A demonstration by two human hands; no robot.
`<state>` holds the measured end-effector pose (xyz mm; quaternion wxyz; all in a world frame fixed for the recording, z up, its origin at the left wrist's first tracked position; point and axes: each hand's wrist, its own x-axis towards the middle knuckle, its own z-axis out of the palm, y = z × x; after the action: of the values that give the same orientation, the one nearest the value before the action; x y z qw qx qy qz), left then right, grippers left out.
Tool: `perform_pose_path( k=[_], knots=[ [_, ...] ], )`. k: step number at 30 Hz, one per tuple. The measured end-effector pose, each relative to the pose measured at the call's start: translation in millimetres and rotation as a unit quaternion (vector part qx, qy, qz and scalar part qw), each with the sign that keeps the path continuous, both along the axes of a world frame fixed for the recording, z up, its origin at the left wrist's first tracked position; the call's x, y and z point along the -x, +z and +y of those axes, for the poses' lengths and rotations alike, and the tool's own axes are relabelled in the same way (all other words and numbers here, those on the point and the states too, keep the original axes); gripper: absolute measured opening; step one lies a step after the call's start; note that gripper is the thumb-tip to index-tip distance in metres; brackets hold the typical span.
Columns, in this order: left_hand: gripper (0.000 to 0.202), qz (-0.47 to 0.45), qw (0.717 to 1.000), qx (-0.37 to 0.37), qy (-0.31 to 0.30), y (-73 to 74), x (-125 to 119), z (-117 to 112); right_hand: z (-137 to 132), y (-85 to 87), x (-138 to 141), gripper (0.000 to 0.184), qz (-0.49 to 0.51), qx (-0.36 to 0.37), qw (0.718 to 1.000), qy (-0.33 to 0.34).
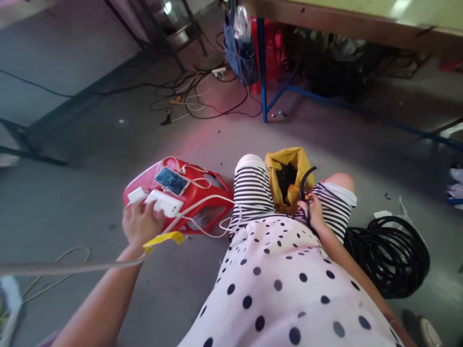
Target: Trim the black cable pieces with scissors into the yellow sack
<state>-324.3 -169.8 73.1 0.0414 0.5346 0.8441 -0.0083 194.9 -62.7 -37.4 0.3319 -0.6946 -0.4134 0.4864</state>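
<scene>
My left hand reaches to the red plastic stool, its fingers bent round the near end of a white power strip. Beside those fingers is a white plug adapter. A phone lies on the stool with white cords around it. My right hand, by my right thigh, is closed on a length of black cable that sticks up and curves over. A thin dark tool with a bit of orange seems to be in the same grip, partly hidden. Between my knees stands a yellow bag with black pieces inside.
A coil of black cable lies on the floor at my right. Ahead stands a table with a blue leg, a blue bag hanging beside it. Tangled cords spread on the floor. A grey cord crosses my left forearm.
</scene>
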Motion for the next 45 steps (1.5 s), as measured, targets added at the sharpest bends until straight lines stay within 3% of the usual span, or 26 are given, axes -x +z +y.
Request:
perform_pose_path(
  k=[1, 5, 11, 18, 29, 40, 45],
  knots=[
    [0.047, 0.050, 0.998, 0.015, 0.018, 11.0, 9, 23, 1, -0.2, 0, 0.058, -0.002, -0.001, 1.000, 0.001],
    [0.061, 0.078, 0.984, 0.149, -0.054, 31.8, 19, 93, -1, -0.9, 0, 0.057, -0.017, -0.009, 1.000, 0.009],
    [0.050, 0.096, 0.964, 0.219, -0.113, 29.9, 26, 131, -6, -1.3, -3, 0.056, -0.020, 0.013, 1.000, -0.013],
    [0.062, 0.120, 0.933, 0.261, -0.218, 25.7, 41, 132, -4, -5.1, 0, 0.052, -0.047, 0.018, 0.999, 0.003],
    [0.049, 0.157, 0.927, 0.207, -0.271, 5.9, 46, 132, -7, -14.7, -3, 0.046, -0.058, -0.001, 0.998, 0.003],
    [0.041, 0.094, 0.950, 0.188, -0.229, -2.7, 53, 135, -5, -17.9, -5, 0.051, -0.019, 0.013, 1.000, -0.012],
    [0.083, 0.076, 0.977, 0.171, -0.104, 9.4, 62, 123, -5, -17.1, -6, 0.053, -0.028, 0.011, 1.000, -0.009]
  ],
)
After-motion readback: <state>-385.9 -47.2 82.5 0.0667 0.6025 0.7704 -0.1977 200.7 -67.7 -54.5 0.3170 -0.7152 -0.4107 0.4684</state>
